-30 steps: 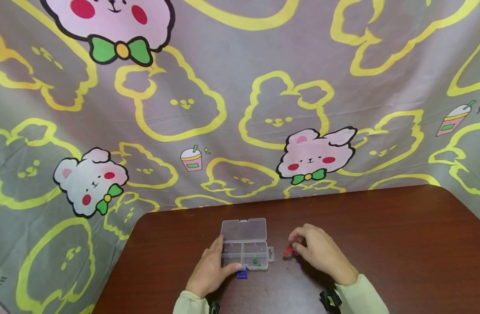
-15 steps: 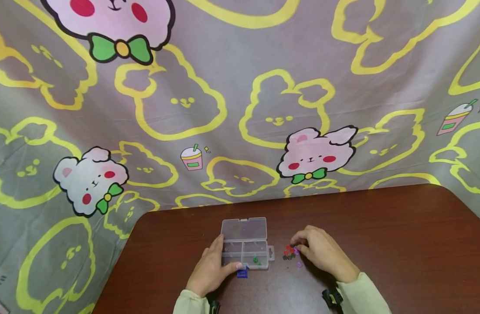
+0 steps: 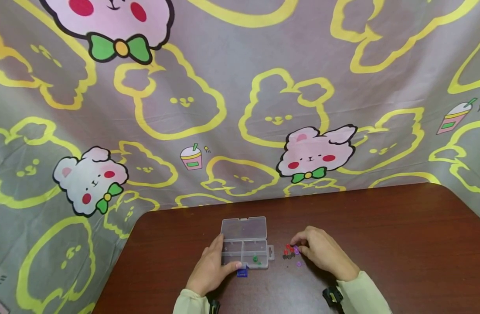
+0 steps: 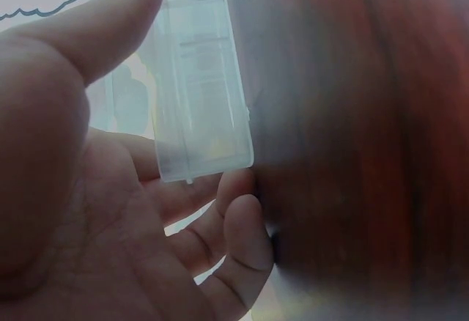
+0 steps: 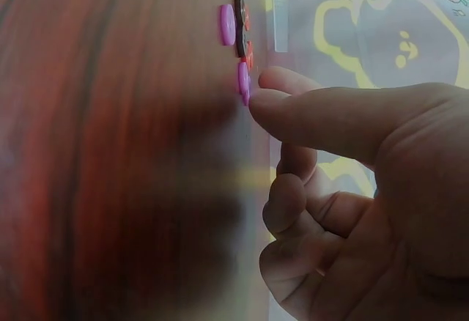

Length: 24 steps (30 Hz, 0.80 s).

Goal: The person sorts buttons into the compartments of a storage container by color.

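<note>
A clear plastic compartment box (image 3: 254,246) lies on the table with its lid (image 3: 243,228) raised at the back. My left hand (image 3: 210,268) grips its left side, thumb over the front edge and fingers along the side. Small green pieces (image 3: 255,258) lie in the front right compartment. My right hand (image 3: 324,253) is at a little pile right of the box, fingers loosely bent. Thumb and forefinger stand slightly apart beside red pieces (image 3: 290,247) and a purple button-like piece (image 5: 244,79). The thumb tip seems to touch that purple piece. Dark pieces (image 3: 287,257) lie in front.
A blue piece (image 3: 242,273) is at the box's front edge. Another purple piece (image 3: 299,264) lies apart, nearer me. The box has a hanging tab (image 3: 270,252) on its right. Behind the brown table (image 3: 381,244) hangs a patterned cloth (image 3: 240,109).
My right thumb and forefinger have shifted slightly, and the purple piece beside them shows more clearly. The left hand and the box have stayed in place.
</note>
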Each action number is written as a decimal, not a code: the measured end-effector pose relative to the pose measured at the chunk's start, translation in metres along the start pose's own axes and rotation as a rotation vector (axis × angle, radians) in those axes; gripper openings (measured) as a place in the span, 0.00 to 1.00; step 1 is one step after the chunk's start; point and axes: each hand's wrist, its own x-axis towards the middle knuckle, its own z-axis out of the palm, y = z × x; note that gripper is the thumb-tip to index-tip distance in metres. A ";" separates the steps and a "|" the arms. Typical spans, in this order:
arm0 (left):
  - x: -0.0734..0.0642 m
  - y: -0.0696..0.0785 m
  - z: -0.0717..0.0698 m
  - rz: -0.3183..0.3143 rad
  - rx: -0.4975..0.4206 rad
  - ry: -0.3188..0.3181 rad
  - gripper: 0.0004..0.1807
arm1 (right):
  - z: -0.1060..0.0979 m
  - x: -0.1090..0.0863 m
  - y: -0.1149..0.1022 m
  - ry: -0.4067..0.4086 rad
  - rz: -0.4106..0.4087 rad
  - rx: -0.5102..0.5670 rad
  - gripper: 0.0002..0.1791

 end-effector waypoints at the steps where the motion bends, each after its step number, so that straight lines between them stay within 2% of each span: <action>1: 0.000 0.000 0.000 0.000 0.001 0.000 0.56 | 0.000 0.000 0.000 -0.001 -0.001 0.001 0.11; 7: 0.001 -0.001 0.000 0.009 0.007 0.003 0.56 | 0.000 0.000 0.004 -0.011 -0.021 0.008 0.11; 14: 0.000 0.000 0.000 0.005 0.003 0.000 0.56 | 0.000 0.000 0.004 -0.020 -0.002 0.010 0.11; 24: 0.000 -0.001 0.000 -0.004 -0.005 -0.006 0.56 | 0.000 -0.002 0.006 0.006 -0.045 -0.003 0.11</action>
